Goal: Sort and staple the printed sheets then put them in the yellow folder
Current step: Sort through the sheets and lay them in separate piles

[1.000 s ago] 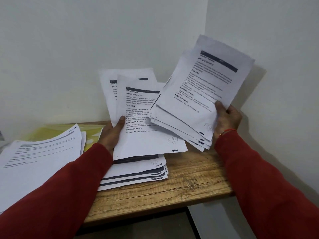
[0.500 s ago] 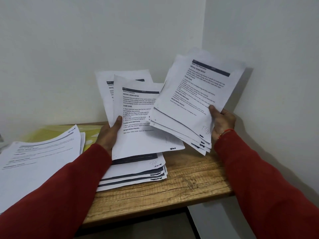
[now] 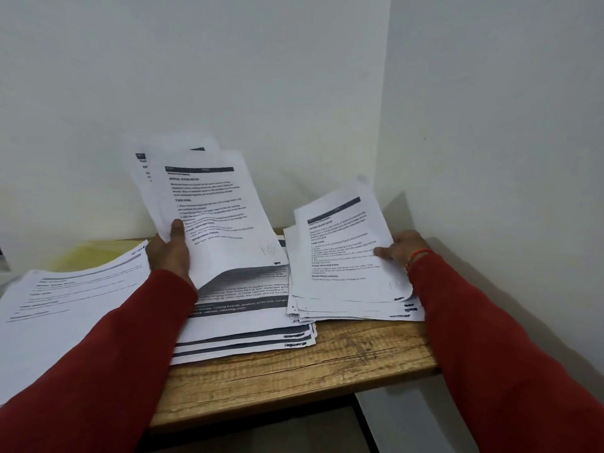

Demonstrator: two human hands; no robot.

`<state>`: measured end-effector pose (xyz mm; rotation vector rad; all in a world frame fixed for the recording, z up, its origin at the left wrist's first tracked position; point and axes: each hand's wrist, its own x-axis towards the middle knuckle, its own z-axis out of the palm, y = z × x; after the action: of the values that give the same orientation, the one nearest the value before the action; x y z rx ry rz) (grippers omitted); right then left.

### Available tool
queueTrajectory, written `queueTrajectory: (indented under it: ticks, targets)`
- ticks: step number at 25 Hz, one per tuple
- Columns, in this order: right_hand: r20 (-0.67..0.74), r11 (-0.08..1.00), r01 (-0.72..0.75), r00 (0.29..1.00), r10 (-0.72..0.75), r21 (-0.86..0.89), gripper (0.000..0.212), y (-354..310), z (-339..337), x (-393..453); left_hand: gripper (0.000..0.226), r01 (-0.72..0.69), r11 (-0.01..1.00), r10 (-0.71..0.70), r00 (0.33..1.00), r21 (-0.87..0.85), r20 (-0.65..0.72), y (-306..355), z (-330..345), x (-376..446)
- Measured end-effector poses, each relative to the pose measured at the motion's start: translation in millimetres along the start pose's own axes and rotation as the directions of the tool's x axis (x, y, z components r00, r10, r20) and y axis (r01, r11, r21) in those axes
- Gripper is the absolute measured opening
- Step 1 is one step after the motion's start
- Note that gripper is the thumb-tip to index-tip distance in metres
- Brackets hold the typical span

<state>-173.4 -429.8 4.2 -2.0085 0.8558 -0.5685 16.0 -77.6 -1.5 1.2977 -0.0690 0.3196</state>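
The left hand (image 3: 170, 253) holds a few printed sheets (image 3: 209, 210) tilted up from the surface, with the thumb lying on the front page and the fingers hidden behind the paper. These sheets stand in front of the back wall, and their lower edge hangs just above a flat stack of pages (image 3: 248, 322) in the middle of the wooden surface (image 3: 294, 371).

The right hand (image 3: 403, 250) grips a second bundle of sheets (image 3: 343, 256) at its right edge, the thumb on the top page and the fingers curled under it. This bundle is low at the right end of the surface, near the corner of the walls; its lower edges are fanned out and seem to rest on the wood, partly over the right edge of the middle stack. A thin red bracelet (image 3: 418, 255) is on the right wrist, and both arms wear red sleeves (image 3: 510, 354).

At the left lies another pile of paper (image 3: 65, 299), reaching over the near edge of the surface. The yellow folder (image 3: 88, 256) lies behind it, against the back wall, partly covered by this pile.
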Motion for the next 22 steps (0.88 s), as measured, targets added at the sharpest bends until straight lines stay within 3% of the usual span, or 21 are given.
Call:
queueTrajectory:
  ticks: [5, 12, 18, 22]
  targets:
    - [0.038, 0.996, -0.007, 0.999, 0.010, -0.086, 0.045, -0.9, 0.1, 0.9, 0.048, 0.039, 0.996, -0.044, 0.997, -0.081, -0.067, 11.2, -4.0, 1.3]
    - [0.020, 0.997, 0.041, 0.999, -0.043, 0.059, 0.035, 4.1, -0.8, 1.7, 0.055, 0.094, 0.992, -0.080, 0.984, -0.081, 0.159, -2.3, 8.4, -4.6]
    - [-0.035, 0.982, 0.053, 0.998, -0.047, 0.182, 0.028, 4.6, -0.3, 3.2, 0.053, 0.135, 0.988, -0.121, 0.977, -0.070, 0.178, -2.7, 9.8, -7.0]
    - [0.004, 0.980, 0.059, 0.998, -0.061, 0.189, 0.029, 5.3, 2.7, 5.1, 0.056, 0.150, 0.987, -0.135, 0.969, -0.060, 0.206, -6.4, 8.9, -4.4]
